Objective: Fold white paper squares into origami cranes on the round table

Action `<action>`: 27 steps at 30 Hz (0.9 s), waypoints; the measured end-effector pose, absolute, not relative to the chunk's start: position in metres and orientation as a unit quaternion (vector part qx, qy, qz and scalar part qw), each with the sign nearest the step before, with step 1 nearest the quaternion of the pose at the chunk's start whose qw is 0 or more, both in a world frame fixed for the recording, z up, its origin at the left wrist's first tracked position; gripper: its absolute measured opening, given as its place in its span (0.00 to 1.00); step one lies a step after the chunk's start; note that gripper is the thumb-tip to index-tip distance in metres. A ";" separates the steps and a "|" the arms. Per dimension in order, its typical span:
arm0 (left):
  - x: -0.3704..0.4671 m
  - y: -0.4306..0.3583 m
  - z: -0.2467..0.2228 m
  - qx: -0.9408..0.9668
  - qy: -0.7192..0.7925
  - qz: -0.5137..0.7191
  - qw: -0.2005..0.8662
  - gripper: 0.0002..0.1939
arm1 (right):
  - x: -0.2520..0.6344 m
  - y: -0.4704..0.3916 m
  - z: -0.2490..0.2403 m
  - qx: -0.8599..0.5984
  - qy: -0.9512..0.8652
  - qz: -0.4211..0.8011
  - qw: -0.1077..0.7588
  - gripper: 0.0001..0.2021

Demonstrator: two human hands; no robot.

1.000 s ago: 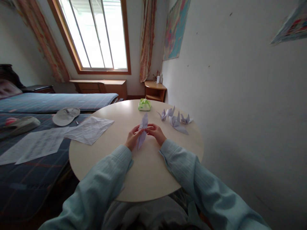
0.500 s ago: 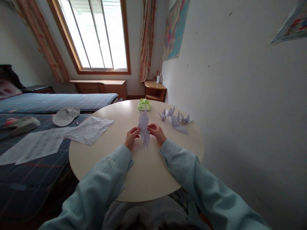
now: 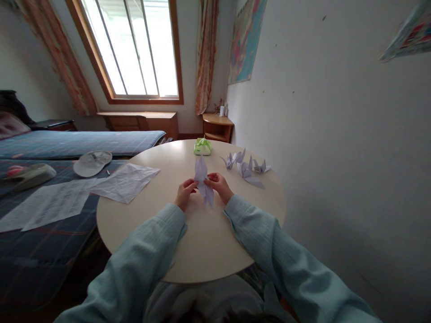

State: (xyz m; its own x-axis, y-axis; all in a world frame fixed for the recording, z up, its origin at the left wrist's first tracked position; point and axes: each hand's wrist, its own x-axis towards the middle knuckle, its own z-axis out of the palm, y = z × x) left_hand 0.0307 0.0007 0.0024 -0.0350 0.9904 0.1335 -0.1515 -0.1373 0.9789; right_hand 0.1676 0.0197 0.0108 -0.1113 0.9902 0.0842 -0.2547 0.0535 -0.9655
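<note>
Head view: held a folded paper piece (image 3: 201, 168) over the middle of the desk (image 3: 141, 233), between left hand (image 3: 184, 194) and right hand (image 3: 221, 186). Pinched its narrow waist from both sides with closed fingers (image 3: 190, 183), leaving flaps toward the far and near ends. Had several folded paper figures (image 3: 245, 169) grouped to the right, near the wall (image 3: 319, 134), and a green-and-white packet (image 3: 202, 150) at the far side. At left, had a creased sheet (image 3: 129, 181) overlapping the desk's edge, a cap (image 3: 92, 164) and printed sheets (image 3: 55, 202) on the plaid bed (image 3: 63, 244).
</note>
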 end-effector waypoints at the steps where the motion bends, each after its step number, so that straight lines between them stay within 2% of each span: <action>1: 0.030 0.002 0.002 0.487 0.432 0.577 0.492 0.08 | 0.168 0.021 0.010 -0.392 -0.472 0.570 0.547 0.18; 7: 0.027 0.008 -0.004 0.471 0.441 0.600 0.472 0.08 | 0.168 0.023 0.009 -0.388 -0.453 0.580 0.555 0.10; 13: 0.026 0.010 -0.007 0.436 0.436 0.632 0.470 0.13 | 0.169 0.020 0.012 -0.378 -0.483 0.576 0.541 0.09; 19: 0.024 0.012 -0.010 0.459 0.451 0.634 0.429 0.23 | 0.169 0.020 0.011 -0.361 -0.489 0.591 0.530 0.08; 27: 0.029 0.011 -0.011 0.490 0.408 0.575 0.512 0.21 | 0.168 0.016 0.013 -0.331 -0.510 0.615 0.503 0.09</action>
State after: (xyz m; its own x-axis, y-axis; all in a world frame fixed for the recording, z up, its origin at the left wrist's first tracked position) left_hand 0.0290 0.0112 -0.0111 0.0048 0.9895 0.1448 -0.1897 -0.1412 0.9716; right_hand 0.1677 0.0161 0.0135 -0.2754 0.9554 0.1065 -0.2813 0.0259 -0.9593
